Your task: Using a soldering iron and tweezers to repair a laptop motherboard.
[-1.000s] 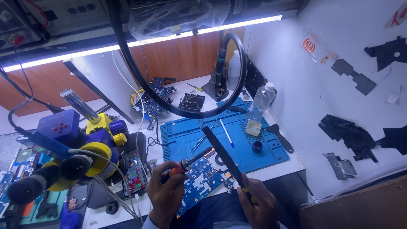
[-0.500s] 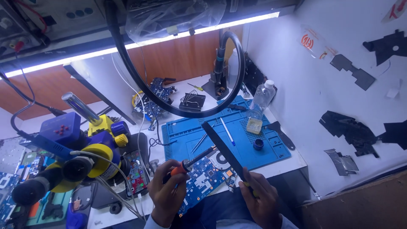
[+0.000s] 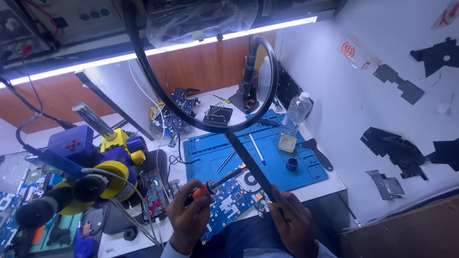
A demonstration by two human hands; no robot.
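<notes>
Down at the near edge of the worktop (image 3: pixel 313 188), our left hand (image 3: pixel 187 219) has its grip wrapped tight around the orange handle of a soldering iron (image 3: pixel 217 182), fingers pressed together on it, with the dark shaft slanting up and away to the right. Its tip sits over the blue circuit board (image 3: pixel 229 200), which lies just beside that grip and juts out over the worktop's edge toward us. Our right hand (image 3: pixel 292 223) rests at the board's right end, fingers curled; a thin yellowish piece shows at its fingers, but we cannot tell whether the grip pinches it. A black bar (image 3: pixel 248 165) runs down from the ring lamp (image 3: pixel 210 95) and crosses in front of the right hand, hiding part of it. Beyond both grips lies the blue work mat (image 3: pixel 267 162), carrying tweezers (image 3: pixel 225 161), a white pen-like stick (image 3: pixel 256 149), a small dark cap (image 3: pixel 291 164) and a pale square pad (image 3: pixel 287 143). A clear plastic bottle (image 3: pixel 296 112) stands at the mat's far right corner. Left of the left grip we see a phone (image 3: pixel 154 192) with a lit screen, and further left a yellow and blue microscope (image 3: pixel 91 167).
</notes>
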